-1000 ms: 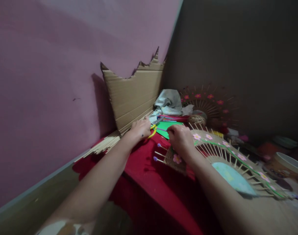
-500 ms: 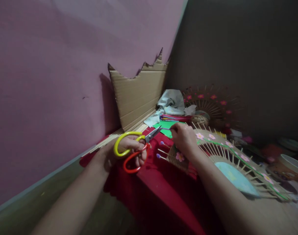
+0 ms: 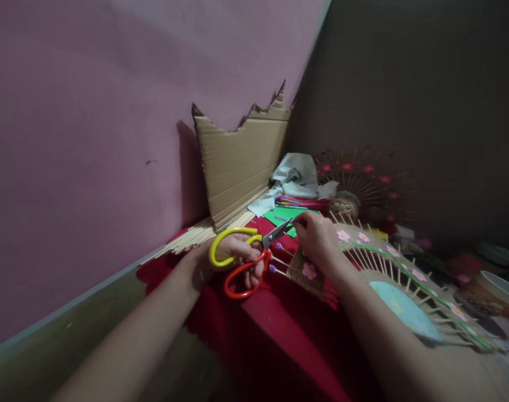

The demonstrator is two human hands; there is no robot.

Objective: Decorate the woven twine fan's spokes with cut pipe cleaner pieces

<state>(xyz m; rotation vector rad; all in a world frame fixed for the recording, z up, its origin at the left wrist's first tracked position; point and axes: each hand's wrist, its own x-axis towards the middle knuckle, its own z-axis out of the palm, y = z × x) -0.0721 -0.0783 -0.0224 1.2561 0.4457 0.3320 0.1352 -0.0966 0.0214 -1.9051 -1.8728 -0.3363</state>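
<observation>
My left hand (image 3: pixel 244 257) grips scissors (image 3: pixel 241 230) with one yellow and one red handle. Their blades are slightly apart and point right, the tips close to my right hand (image 3: pixel 315 231). The fingers of my right hand are pinched together; what they hold is too small to make out. Below that forearm lies a woven fan-shaped piece (image 3: pixel 399 262) with thin sticks, pink flowers and a light blue half-round centre. A small purple strip (image 3: pixel 279 218) rests on green paper (image 3: pixel 283 213) behind the blades.
Torn cardboard (image 3: pixel 241 162) leans on the pink wall, with thin sticks (image 3: pixel 187 237) at its foot. Red cloth (image 3: pixel 271 335) lies beneath. Behind are a grey cloth (image 3: pixel 298 170), twine (image 3: pixel 342 207) and a second flowered piece (image 3: pixel 363 178). A round container (image 3: pixel 499 293) stands right.
My left hand and the scissors have moved right, bringing the blade tips to my right fingers. The purple strip that stuck out from my right fingers no longer shows there.
</observation>
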